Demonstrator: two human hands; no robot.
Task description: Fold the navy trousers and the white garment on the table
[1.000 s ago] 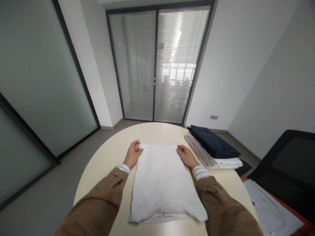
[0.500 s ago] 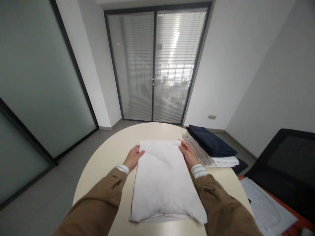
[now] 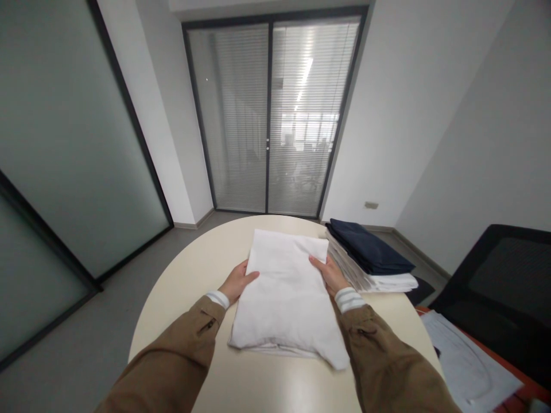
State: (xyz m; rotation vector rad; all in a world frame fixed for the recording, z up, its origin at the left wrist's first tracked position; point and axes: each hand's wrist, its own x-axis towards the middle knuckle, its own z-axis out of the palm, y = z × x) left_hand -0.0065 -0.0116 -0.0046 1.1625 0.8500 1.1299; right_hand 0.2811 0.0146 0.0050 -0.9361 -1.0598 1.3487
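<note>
On my head-camera feed, a person's left hand (image 3: 236, 282) and right hand (image 3: 328, 275) close narrowly on the two side edges of a folded white cloth (image 3: 286, 292), their fingers curled onto the fabric and holding it between them. The cloth lies on a round cream table (image 3: 189, 304), directly between the hands. Its upper end reaches past them, and its thicker, layered end lies closer to the person. Tan sleeves (image 3: 172, 355) with grey-striped white cuffs (image 3: 218, 299) run back from both wrists.

Just beyond and to the right of the right hand, a folded navy cloth (image 3: 369, 248) sits on a pale folded stack (image 3: 365, 279) at the table's edge, close to the white cloth but not touching it. Farther right of that hand are sheets of paper (image 3: 467, 367) on an orange-edged surface and a black mesh chair (image 3: 508, 275). Well ahead of both hands stands a glass door (image 3: 269, 115) with slatted blinds, and left of the left hand a frosted glass panel (image 3: 64, 143) rises above a grey floor (image 3: 86, 310).
</note>
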